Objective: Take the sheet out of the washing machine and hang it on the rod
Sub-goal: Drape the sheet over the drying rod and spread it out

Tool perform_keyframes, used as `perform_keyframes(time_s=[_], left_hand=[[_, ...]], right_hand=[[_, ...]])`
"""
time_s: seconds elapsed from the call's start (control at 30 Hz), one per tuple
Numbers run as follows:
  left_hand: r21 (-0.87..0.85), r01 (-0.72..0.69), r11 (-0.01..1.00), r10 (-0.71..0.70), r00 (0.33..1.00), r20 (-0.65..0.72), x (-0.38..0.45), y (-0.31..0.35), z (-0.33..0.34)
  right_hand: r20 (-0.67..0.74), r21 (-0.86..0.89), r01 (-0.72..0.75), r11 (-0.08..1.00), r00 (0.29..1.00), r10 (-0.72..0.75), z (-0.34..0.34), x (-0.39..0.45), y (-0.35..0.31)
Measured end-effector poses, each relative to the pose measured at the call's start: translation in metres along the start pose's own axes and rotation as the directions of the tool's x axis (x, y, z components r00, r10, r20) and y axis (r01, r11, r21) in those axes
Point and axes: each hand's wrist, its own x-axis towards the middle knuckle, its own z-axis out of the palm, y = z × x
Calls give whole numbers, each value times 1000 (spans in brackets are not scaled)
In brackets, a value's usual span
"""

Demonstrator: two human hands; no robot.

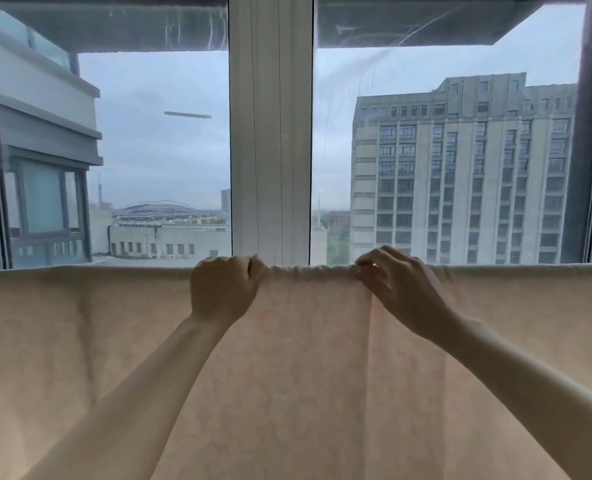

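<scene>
A pale pink patterned sheet (305,375) hangs draped over a horizontal rod that spans the whole width of the view; the rod itself is hidden under the fabric's top fold (308,271). My left hand (223,289) is fisted on the top fold left of centre. My right hand (398,289) pinches the same fold right of centre, fingers curled on the cloth. Between the hands the fold is bunched and wrinkled. The washing machine is out of view.
Right behind the sheet stands a large window with a white centre post (270,133) and dark side frames. Outside are a tall grey building (460,168) at right and a balcony (45,133) at left.
</scene>
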Motion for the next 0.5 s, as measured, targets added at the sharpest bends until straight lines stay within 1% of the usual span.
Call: perform_keyframes(time_s=[0.1, 0.17, 0.27, 0.4, 0.43, 0.5], left_hand=[[8, -1, 1000, 1, 1000, 4, 1, -1, -4], [5, -2, 1000, 2, 1000, 5, 0, -2, -7], [1, -2, 1000, 2, 1000, 28, -3, -3, -14], [13, -13, 1000, 12, 997, 77, -2, -1, -18], [17, -24, 1000, 23, 997, 74, -2, 0, -19], [35, -31, 999, 28, 997, 69, -3, 2, -19]], right_hand=[[-36, 96, -22, 995, 999, 25, -4, -2, -6], [-71, 91, -37, 995, 996, 44, -6, 0, -11], [-60, 45, -31, 998, 998, 34, -14, 9, -14], [-127, 67, 9, 998, 992, 0, -26, 52, -7], [-113, 58, 5, 998, 994, 2, -26, 63, -5], [-19, 59, -51, 997, 998, 52, -23, 70, 4]])
